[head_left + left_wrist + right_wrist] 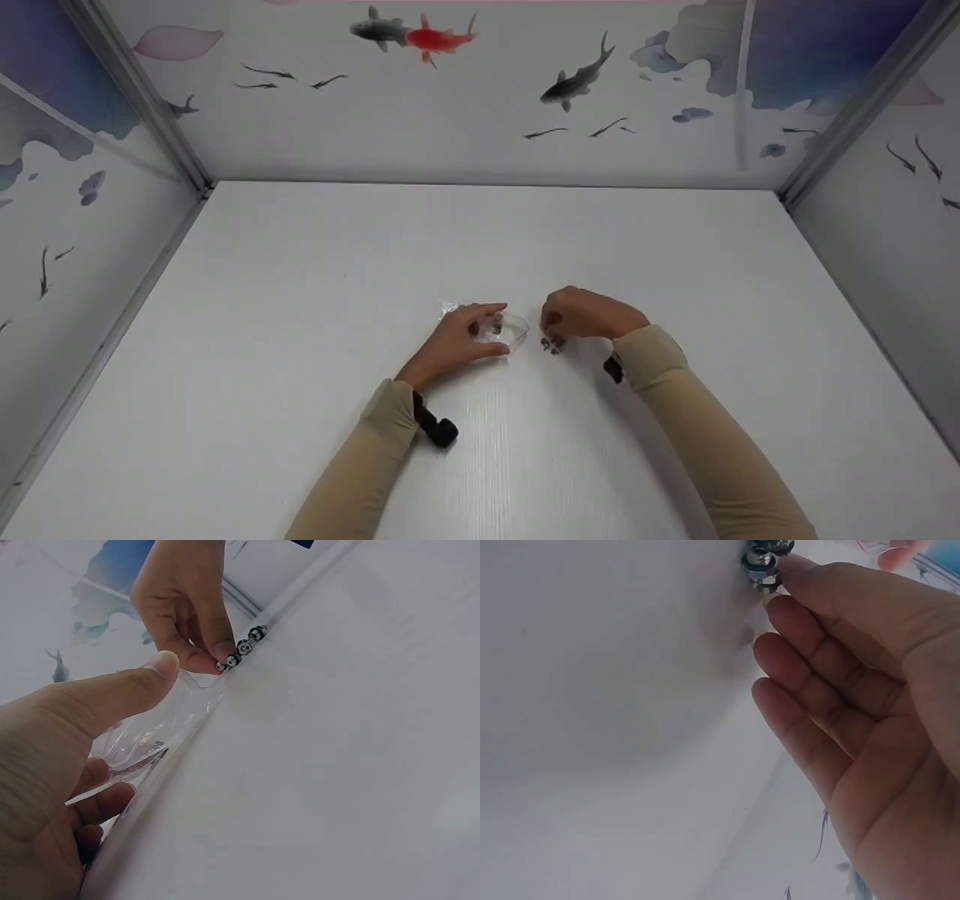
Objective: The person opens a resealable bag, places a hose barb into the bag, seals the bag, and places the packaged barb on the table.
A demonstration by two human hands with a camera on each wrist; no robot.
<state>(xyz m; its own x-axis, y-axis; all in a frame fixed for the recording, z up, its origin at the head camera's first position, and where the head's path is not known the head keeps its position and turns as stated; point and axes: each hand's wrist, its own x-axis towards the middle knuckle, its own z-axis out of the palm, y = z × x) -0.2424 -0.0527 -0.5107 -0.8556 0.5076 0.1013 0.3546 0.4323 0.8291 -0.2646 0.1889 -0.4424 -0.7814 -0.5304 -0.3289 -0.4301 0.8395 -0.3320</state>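
Note:
My left hand point(457, 337) holds a clear plastic container point(514, 327) from its left side, thumb near and fingers beyond. A few small dark and shiny pieces point(497, 325) show inside it. Just to the right, my right hand point(589, 311) reaches down to a small cluster of metal hardware pieces point(553, 345) on the table. In the left wrist view, its thumb and forefinger pinch at the end piece of a row of metal pieces point(244, 647). In the right wrist view, the other fingers lie loosely bent beside the shiny metal pieces point(761, 564).
Crumpled clear plastic point(448, 307) lies behind my left hand. Both hands work at the middle of a white table point(300, 247). Printed panels point(480, 142) with fish stand along its back and sides, with metal posts point(840, 97) at the corners.

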